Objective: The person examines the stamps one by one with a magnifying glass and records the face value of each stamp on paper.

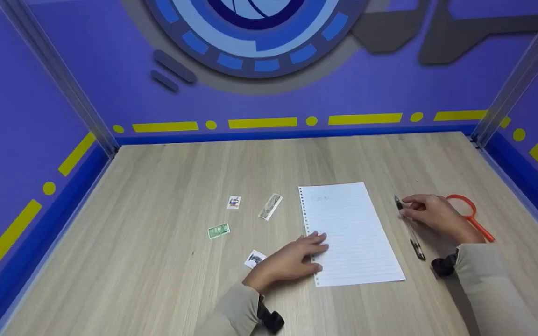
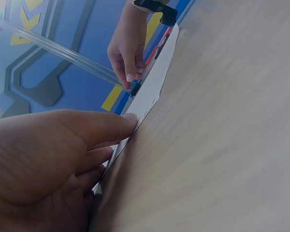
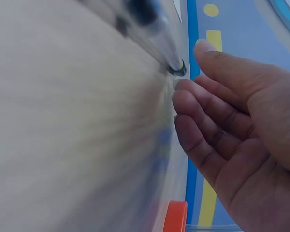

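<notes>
A sheet of lined paper, punched along its left edge, lies on the table with faint writing near its top. My left hand rests on its lower left edge, fingers spread and nearly straight; in the left wrist view the thumb lies at the paper's edge. To the right of the sheet lies a clear-barrelled pen with black ends. My right hand is beside the pen's far end, fingertips right at it. The right wrist view shows a gap between its thumb and loosely bent fingers, with the pen beyond.
A red-orange magnifying glass lies partly behind my right hand. Several stamps lie left of the paper: a small colourful one, a long one, a green one and a black-and-white one by my left wrist.
</notes>
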`<state>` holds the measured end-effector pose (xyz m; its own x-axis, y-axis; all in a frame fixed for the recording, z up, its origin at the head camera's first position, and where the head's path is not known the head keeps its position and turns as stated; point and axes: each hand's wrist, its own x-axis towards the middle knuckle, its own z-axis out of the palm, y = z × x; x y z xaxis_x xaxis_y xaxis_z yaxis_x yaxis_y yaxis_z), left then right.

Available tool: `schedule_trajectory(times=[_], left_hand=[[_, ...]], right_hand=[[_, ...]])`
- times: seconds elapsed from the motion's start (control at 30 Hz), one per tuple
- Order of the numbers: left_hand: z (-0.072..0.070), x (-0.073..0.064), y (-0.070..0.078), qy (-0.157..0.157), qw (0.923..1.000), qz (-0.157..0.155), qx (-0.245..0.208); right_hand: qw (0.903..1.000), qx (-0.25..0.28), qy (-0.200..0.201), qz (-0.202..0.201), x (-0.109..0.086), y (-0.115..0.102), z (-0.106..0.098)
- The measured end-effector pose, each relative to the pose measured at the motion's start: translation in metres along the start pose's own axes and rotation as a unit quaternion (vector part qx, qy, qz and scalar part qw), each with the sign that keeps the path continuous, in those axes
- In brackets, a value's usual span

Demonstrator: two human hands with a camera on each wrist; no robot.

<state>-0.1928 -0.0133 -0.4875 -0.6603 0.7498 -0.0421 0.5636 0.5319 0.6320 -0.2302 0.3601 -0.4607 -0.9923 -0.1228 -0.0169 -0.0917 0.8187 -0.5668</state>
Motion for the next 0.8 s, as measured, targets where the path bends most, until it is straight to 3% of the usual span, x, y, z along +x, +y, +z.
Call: schedule_trajectory(times=[0.43, 0.63, 0.8], left_hand=[[0.0004, 0.0005, -0.0008, 0.001, 1.0000, -0.002, 0.003], [0.0008, 0.0005, -0.0012, -0.001, 1.0000, -0.002, 0.003], [0.0002, 0.0003, -0.0007, -0.002, 1.0000, 0.003, 0.002]], right_hand=[[0.9998, -0.006, -0.017, 0.005, 0.0020, -0.0055, 0.0036], [0.9994, -0.013, -0.016, -0.026, 0.0018, -0.0045, 0.0030], [0.9963, -0.051, -0.017, -0.067, 0.0041, -0.0030, 0.0027]])
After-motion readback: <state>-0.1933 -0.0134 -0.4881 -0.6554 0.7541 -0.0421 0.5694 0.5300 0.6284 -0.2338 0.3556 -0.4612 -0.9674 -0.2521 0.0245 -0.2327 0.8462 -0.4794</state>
